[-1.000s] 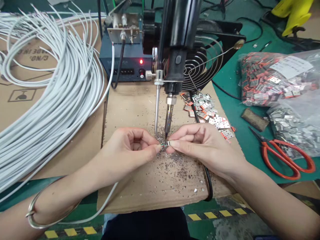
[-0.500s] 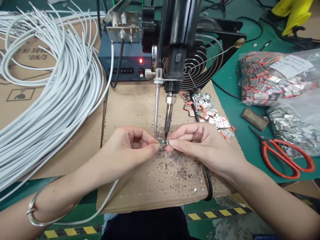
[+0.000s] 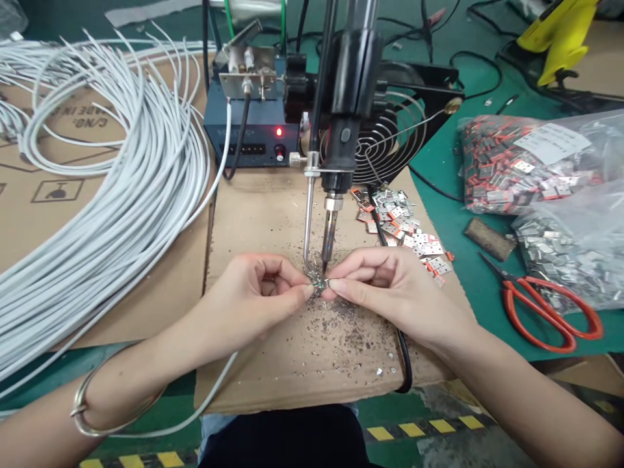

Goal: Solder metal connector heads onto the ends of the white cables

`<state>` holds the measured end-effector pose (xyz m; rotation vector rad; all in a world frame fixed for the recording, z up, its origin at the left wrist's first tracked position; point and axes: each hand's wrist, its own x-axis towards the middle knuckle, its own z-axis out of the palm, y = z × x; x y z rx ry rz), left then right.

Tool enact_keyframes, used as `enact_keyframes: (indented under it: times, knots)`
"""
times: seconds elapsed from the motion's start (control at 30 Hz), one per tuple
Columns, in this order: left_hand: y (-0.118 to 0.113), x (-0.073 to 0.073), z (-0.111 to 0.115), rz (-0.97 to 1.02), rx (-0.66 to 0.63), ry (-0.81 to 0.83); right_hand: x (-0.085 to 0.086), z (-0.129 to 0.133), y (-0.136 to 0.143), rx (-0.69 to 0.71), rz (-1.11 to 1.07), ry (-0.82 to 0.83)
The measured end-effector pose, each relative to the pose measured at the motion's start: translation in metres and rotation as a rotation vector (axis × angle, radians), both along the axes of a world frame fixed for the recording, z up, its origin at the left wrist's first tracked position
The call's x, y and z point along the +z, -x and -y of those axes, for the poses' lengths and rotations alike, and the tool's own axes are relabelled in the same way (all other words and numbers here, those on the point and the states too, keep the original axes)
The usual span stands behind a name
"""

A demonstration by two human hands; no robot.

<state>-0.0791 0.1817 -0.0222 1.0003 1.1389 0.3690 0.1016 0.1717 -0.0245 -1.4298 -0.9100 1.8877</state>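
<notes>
Cardboard (image 3: 292,214) lower in view than before

Both hands meet under the soldering iron (image 3: 336,195) on a cardboard sheet (image 3: 273,214). The left hand (image 3: 253,299) pinches a white wire (image 3: 214,383), the right hand (image 3: 390,289) pinches a small metal connector (image 3: 327,282); the two parts touch at the iron's tip. White cables (image 3: 112,175) lie at left; loose connectors (image 3: 404,224), bags (image 3: 536,162) and red scissors (image 3: 546,312) at right.
</notes>
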Motion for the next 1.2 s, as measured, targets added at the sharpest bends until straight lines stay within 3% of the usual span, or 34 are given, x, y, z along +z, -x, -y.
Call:
enact_keyframes:
  times: [0.27,0.57,1.2]
  knots:
    - [0.0043,-0.0007,-0.0002,0.021,-0.059,0.013,-0.0021,0.0025,-0.002,0.026,0.027,-0.055]
    - [-0.0027,0.0001,0.0043,0.072,0.06,0.013,-0.0017,0.002,-0.0014,0.016,0.025,-0.043]
    - [-0.0014,0.001,0.0002,0.024,-0.017,0.014,-0.0003,-0.0011,-0.0024,0.039,0.013,-0.005]
